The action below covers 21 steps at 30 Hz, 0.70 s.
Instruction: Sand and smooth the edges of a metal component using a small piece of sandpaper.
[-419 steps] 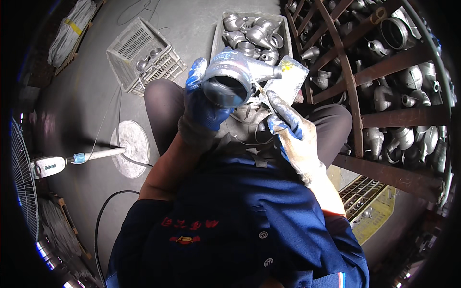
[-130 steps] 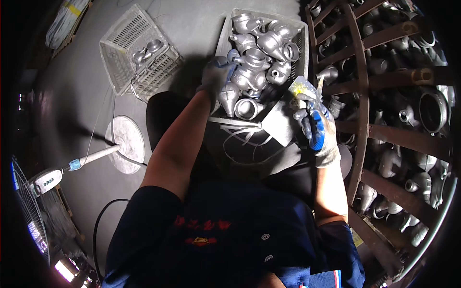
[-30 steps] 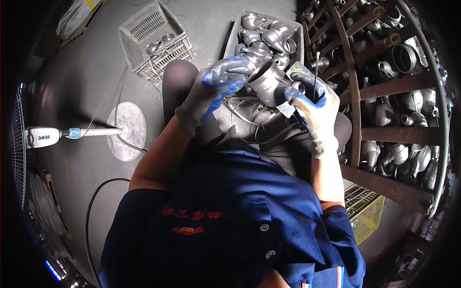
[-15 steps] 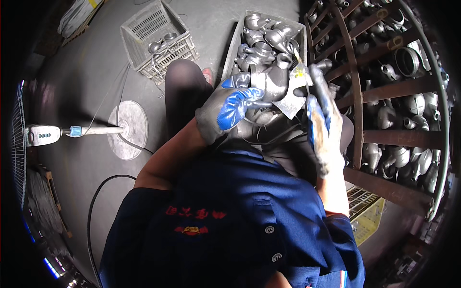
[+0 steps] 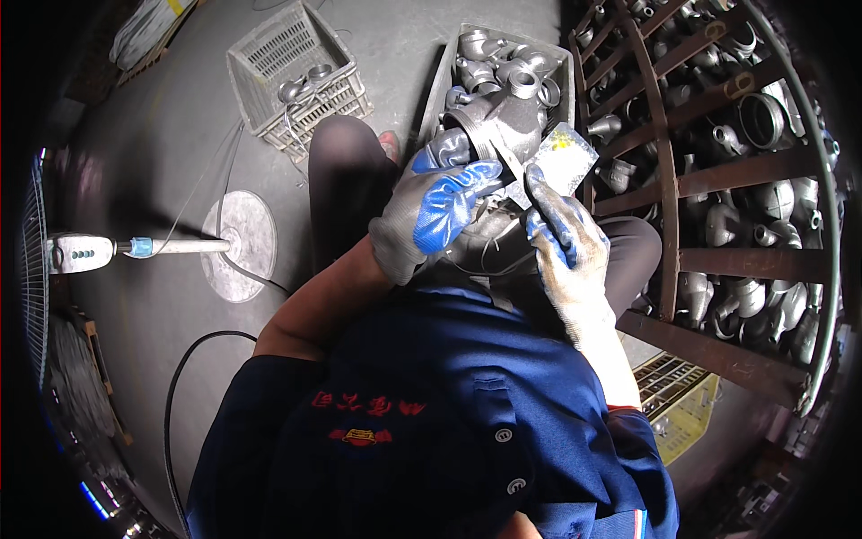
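Note:
A grey metal casting [image 5: 514, 126], with a threaded round mouth and a pipe-like neck, is tilted over my lap. My left hand [image 5: 429, 216], in a grey glove with blue coating, is closed on it at the threaded end. In my right hand [image 5: 567, 235], in a stained pale glove with blue coating, is a thin flat tool [image 5: 512, 165]. The tool lies against or just beside the threaded mouth; its exact kind cannot be made out. Beyond my right fingers lies a pale, shiny flat piece [image 5: 567, 162] with a yellow patch.
A grey crate [image 5: 435, 94] full of metal castings stands ahead. Another crate [image 5: 269, 54], holding a few parts, is at the far left. A rusty metal rack [image 5: 664, 162] of castings rises at the right, near a yellow crate [image 5: 687, 422]. A fan stand [image 5: 189, 244] and cable are at left.
My right hand has come down and left, bringing the thin tool to the casting's threaded mouth. The casting has turned, its neck now facing up. The pale flat piece shows more fully.

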Available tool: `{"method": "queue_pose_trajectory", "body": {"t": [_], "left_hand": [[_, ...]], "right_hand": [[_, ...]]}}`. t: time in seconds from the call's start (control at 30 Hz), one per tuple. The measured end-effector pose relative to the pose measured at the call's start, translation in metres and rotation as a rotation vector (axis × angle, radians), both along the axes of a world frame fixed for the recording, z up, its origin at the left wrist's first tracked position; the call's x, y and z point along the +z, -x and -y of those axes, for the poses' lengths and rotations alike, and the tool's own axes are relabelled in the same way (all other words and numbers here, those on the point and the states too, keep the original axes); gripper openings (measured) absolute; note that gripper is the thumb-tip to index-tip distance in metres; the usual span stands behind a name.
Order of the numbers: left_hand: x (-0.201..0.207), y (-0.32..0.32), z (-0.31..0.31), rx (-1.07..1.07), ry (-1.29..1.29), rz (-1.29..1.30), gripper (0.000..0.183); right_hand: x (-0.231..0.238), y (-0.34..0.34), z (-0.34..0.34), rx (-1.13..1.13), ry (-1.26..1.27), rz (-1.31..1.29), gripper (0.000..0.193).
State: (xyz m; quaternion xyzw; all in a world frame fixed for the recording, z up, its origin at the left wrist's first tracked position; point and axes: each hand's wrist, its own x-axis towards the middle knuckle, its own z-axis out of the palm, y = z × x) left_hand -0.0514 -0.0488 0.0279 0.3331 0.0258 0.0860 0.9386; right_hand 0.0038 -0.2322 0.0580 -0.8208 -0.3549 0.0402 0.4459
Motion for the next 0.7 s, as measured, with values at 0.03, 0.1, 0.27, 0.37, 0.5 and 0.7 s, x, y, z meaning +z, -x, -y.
{"method": "queue_pose_trajectory", "body": {"t": [0.03, 0.1, 0.27, 0.37, 0.5, 0.7], "left_hand": [[0.001, -0.001, 0.000, 0.000, 0.001, 0.000, 0.032], [0.003, 0.000, 0.003, 0.036, -0.080, 0.096, 0.033], [0.006, 0.001, 0.004, 0.077, -0.239, 0.129, 0.035], [0.003, 0.000, 0.001, 0.060, -0.209, 0.039, 0.037], [-0.002, 0.001, 0.000, -0.007, -0.159, 0.001, 0.042], [-0.002, 0.000, 0.002, -0.048, -0.020, 0.010, 0.043]], "right_hand": [[0.000, 0.001, -0.001, -0.012, -0.012, -0.025, 0.039], [-0.002, 0.001, -0.002, -0.004, 0.012, 0.042, 0.039], [-0.010, -0.002, -0.005, 0.007, 0.041, 0.275, 0.041], [-0.010, -0.005, -0.001, 0.031, 0.085, 0.250, 0.041], [-0.007, -0.010, 0.002, 0.054, 0.087, 0.168, 0.035], [-0.005, -0.012, -0.001, 0.044, -0.072, 0.145, 0.026]]}}
